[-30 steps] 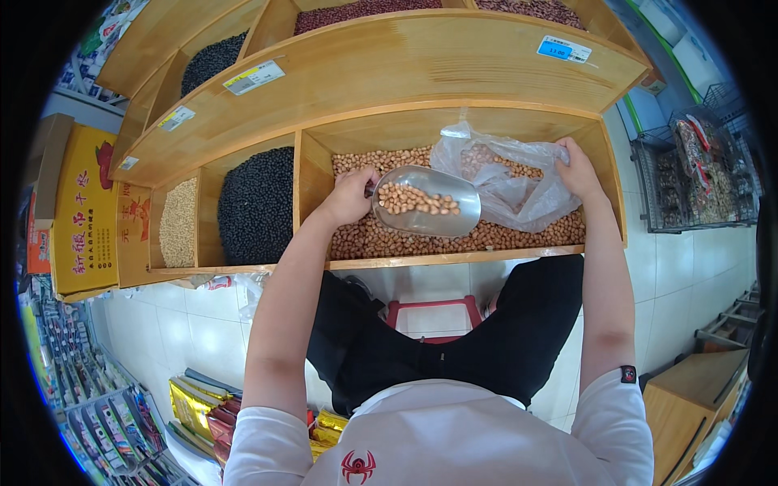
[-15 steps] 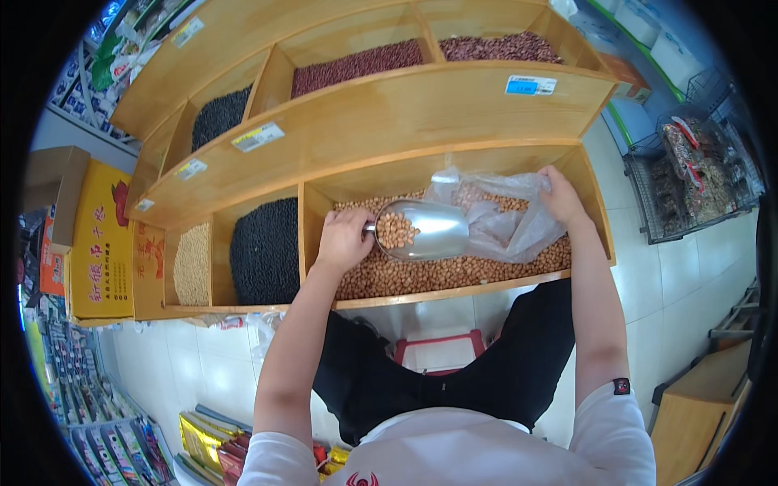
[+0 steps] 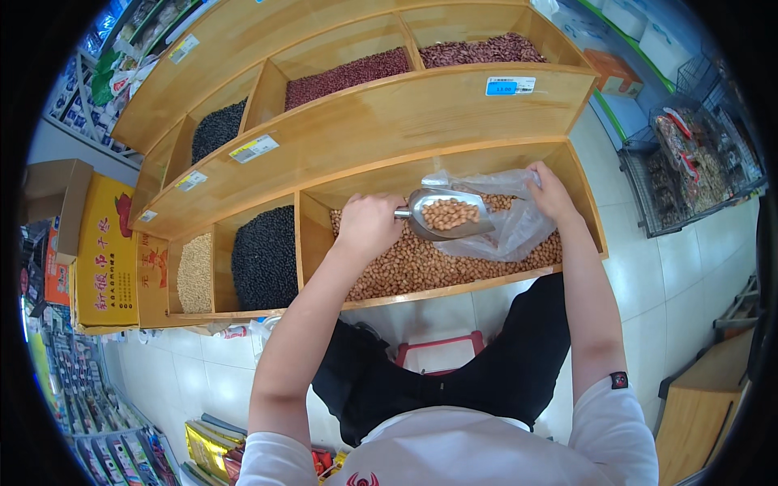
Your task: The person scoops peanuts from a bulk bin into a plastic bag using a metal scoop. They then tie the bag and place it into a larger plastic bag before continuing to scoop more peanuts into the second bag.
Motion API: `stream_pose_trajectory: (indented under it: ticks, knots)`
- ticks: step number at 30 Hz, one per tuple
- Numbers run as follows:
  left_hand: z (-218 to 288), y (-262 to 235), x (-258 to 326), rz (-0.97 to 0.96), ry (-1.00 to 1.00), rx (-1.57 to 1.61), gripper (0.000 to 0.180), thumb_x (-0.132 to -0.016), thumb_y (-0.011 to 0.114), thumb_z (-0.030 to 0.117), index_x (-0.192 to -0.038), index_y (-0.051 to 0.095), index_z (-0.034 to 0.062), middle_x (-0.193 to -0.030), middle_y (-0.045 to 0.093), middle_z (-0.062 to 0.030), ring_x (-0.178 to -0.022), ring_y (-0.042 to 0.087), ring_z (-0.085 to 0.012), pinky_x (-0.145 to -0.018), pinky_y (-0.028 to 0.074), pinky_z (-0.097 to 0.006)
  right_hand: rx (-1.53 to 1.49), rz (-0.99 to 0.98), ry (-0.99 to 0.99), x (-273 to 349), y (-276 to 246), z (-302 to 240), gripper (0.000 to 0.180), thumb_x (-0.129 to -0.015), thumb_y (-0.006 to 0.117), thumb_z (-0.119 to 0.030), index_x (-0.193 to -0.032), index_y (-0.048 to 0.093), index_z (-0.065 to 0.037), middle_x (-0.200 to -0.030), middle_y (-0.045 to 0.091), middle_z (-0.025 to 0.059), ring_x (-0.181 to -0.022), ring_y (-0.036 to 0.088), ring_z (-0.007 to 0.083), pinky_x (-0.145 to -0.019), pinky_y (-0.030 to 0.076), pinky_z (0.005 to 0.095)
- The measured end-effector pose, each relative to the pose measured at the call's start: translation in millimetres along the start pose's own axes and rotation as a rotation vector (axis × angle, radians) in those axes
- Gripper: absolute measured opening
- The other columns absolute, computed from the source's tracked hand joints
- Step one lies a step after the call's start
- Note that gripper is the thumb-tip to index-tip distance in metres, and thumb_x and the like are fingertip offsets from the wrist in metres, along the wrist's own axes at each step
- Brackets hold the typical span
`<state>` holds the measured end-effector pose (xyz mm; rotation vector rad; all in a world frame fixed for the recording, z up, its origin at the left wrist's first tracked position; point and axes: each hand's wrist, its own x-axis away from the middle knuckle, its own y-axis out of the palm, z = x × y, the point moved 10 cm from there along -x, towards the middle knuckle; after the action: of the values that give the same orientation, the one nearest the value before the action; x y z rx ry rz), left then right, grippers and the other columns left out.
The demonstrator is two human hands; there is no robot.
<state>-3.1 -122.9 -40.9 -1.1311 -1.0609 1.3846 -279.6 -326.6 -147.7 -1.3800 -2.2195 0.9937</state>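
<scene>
The scoop [image 3: 447, 215] is silver, its peanuts [image 3: 448, 213] tan. The bag [image 3: 510, 219] is clear. The shelf [image 3: 421, 113] is pale wood, holding black beans [image 3: 265, 257] and dark red beans [image 3: 344, 77].

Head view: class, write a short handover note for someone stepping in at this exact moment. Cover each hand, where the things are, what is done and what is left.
Left hand: gripping the handle of the metal scoop, which is loaded with peanuts and held at the bag's mouth.
Right hand: holding the clear plastic bag open over the peanut bin.
Done: scoop filled and brought to the bag.
Left: tip the peanuts in; the bag looks nearly empty, so more scoops probably follow.
</scene>
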Motion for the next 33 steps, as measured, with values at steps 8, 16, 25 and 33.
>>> stream_pose_trajectory:
  ticks: [8,16,25,33]
  knots:
    - [4.9,-12.4,-4.4,0.013,-0.042,-0.029,0.017,-0.078,0.067,0.013,-0.093,0.074,0.0118,-0.088,0.073,-0.0108,-0.083,0.069,-0.0318,-0.081,0.052,-0.043,0.006,0.017,-0.014,-3.0,-0.1,1.0,0.026,-0.097,0.06,-0.022,-0.116,0.055,-0.007,-0.117,0.064,0.0182,-0.111,0.061,0.0372,-0.094,0.048,0.0425]
    - [-13.5,-26.7,6.3,0.075,-0.043,0.006,0.018,-0.08,0.068,0.014,-0.098,0.074,0.0122,-0.09,0.073,-0.0111,-0.085,0.07,-0.0327,-0.082,0.054,-0.044,0.02,-0.002,0.029,-2.0,1.8,3.4,0.026,-0.097,0.061,-0.023,-0.117,0.055,-0.007,-0.117,0.065,0.0186,-0.11,0.061,0.0376,-0.094,0.048,0.0426]
    - [-62.3,-44.3,47.4,0.014,-0.036,-0.042,0.015,-0.077,0.067,0.004,-0.092,0.067,0.0067,-0.088,0.071,-0.0126,-0.084,0.067,-0.0341,-0.081,0.051,-0.043,0.014,-0.022,0.046,-2.8,3.4,7.9,0.028,-0.097,0.061,-0.023,-0.118,0.055,-0.006,-0.117,0.065,0.0196,-0.11,0.062,0.0376,-0.094,0.049,0.043]
    - [-81.8,0.9,66.0,-0.158,-0.001,-0.257,0.013,-0.078,0.067,0.004,-0.089,0.064,0.0102,-0.088,0.069,-0.0078,-0.094,0.066,-0.0288,-0.088,0.043,-0.042,0.008,-0.031,0.038,-4.8,7.4,11.3,0.028,-0.097,0.061,-0.024,-0.119,0.056,-0.006,-0.117,0.065,0.0197,-0.108,0.062,0.0373,-0.094,0.049,0.0423]
